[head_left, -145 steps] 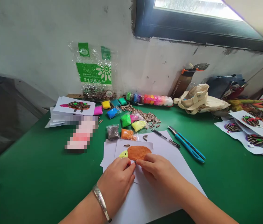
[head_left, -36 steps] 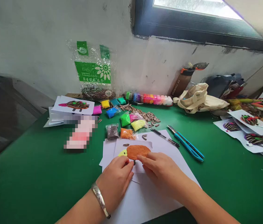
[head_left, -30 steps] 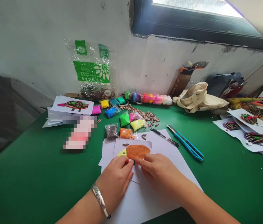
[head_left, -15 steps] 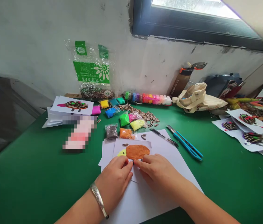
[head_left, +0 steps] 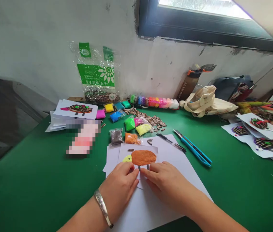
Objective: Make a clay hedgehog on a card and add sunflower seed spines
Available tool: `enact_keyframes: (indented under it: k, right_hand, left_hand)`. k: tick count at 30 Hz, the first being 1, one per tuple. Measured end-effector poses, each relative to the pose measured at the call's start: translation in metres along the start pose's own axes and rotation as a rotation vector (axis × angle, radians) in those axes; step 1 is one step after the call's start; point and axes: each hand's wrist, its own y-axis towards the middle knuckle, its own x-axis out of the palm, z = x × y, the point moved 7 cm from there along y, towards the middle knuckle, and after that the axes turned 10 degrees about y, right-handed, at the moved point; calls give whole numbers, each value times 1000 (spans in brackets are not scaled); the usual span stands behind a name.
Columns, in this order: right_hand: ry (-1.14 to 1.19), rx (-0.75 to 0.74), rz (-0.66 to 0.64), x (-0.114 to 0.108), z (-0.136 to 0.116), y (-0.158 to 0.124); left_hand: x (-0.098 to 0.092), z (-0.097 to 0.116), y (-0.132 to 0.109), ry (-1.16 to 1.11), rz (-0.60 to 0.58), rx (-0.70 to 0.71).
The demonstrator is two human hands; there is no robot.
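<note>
A white card (head_left: 146, 148) lies on loose paper sheets (head_left: 177, 170), bearing an orange clay body (head_left: 143, 158) with a yellow-green clay head (head_left: 127, 158). Two short dark seed legs (head_left: 143, 167) stick out below the body. A single sunflower seed (head_left: 130, 149) rests on the card above the clay. My left hand (head_left: 119, 188), with a metal bangle (head_left: 102, 203) at the wrist, lies on the card's lower left, holding nothing visible. My right hand (head_left: 165, 188) rests at the lower right, its fingertips just beside the legs.
Clay packets (head_left: 130, 124) and loose sunflower seeds (head_left: 148, 117) lie beyond the card. Blue-handled scissors (head_left: 196, 150) and a black craft knife (head_left: 171, 142) sit to the right. Finished seed-and-clay cards (head_left: 259, 133) lie at the right, more cards (head_left: 75, 109) at the left, under a blurred patch (head_left: 83, 137).
A second dark leg now shows under the clay body. My right hand has shifted right, away from the legs, and my left hand has barely moved.
</note>
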Motion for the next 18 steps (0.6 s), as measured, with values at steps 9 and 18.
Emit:
enact_keyframes:
  k: [9,18]
  right_hand:
    - [82,60,53,-19,14,-4]
    - [70,89,44,-26,21,-12]
  left_hand:
    - [-2,-2,1,-12,39,11]
    - [-2,1,1,61,85,47]
